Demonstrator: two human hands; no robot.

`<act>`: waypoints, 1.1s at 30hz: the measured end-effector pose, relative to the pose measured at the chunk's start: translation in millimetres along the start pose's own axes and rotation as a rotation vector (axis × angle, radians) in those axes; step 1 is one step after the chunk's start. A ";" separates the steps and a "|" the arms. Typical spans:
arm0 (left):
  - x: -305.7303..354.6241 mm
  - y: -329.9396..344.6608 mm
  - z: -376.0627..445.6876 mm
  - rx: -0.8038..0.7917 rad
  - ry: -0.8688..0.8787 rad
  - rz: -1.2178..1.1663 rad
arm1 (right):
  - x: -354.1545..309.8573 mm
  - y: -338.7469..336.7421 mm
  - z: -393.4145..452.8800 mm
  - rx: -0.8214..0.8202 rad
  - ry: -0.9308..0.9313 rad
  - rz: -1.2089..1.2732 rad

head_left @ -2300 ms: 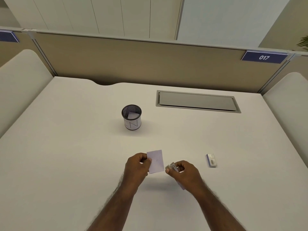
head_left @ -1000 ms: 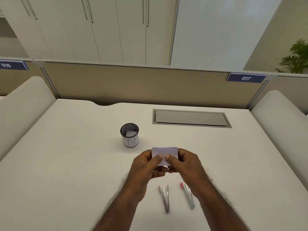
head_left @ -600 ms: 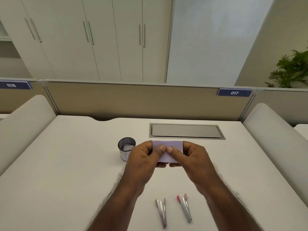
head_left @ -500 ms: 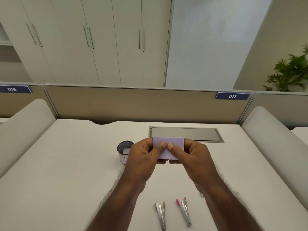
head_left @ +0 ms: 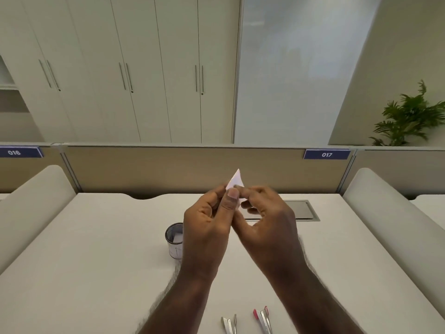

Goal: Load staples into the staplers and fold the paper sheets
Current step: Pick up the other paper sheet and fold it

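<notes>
both hands are raised together above the desk (head_left: pixel 96 249), pinching one small folded paper (head_left: pixel 235 180) between them. the left hand (head_left: pixel 207 227) grips it with the thumb pressed up against the fingers; the right hand (head_left: pixel 267 222) holds the other side with curled fingertips, slightly blurred. only a pale pointed corner of the paper sticks up above the fingers, the rest is hidden by them. just left of the left hand stands a mesh cup (head_left: pixel 173 239) with a slip of paper inside, its right side covered by that hand. behind the right hand a grey hatch (head_left: pixel 303 210) lies in the desk, partly blocked. below the right forearm, two staplers lie side by side: a silver stapler (head_left: pixel 228 324) and a red-tipped stapler (head_left: pixel 262 319).
</notes>
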State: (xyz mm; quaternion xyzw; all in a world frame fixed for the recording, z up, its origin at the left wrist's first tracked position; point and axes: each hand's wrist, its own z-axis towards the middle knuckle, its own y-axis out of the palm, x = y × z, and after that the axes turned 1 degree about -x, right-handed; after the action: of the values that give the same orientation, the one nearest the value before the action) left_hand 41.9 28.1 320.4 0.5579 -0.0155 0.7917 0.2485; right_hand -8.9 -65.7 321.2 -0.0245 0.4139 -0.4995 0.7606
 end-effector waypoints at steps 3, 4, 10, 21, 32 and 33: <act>5.7 -1.8 7.9 -0.007 -0.028 -0.034 | -4.8 -2.4 -1.3 -0.047 -0.043 -0.070; 7.4 -2.5 10.6 0.011 -0.037 -0.037 | -5.2 -3.6 -0.8 -0.040 -0.050 -0.064; 18.4 -8.0 21.5 0.013 -0.131 -0.092 | -4.4 -21.9 17.4 0.119 0.072 0.183; 30.6 -10.2 22.9 -0.202 -0.191 -0.054 | 1.7 -39.6 36.1 -0.171 0.394 0.757; 29.4 -13.6 23.0 -0.187 -0.166 0.008 | 6.2 -45.1 35.0 -0.294 0.379 0.698; 29.1 -13.9 23.0 -0.186 -0.163 0.014 | 5.4 -45.2 35.1 -0.297 0.370 0.683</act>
State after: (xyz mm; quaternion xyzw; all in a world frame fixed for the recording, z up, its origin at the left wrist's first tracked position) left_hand 60.4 44.3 351.5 0.5948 -0.1129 0.7405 0.2918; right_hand -18.6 -105.6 361.3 0.0948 0.5956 -0.1493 0.7836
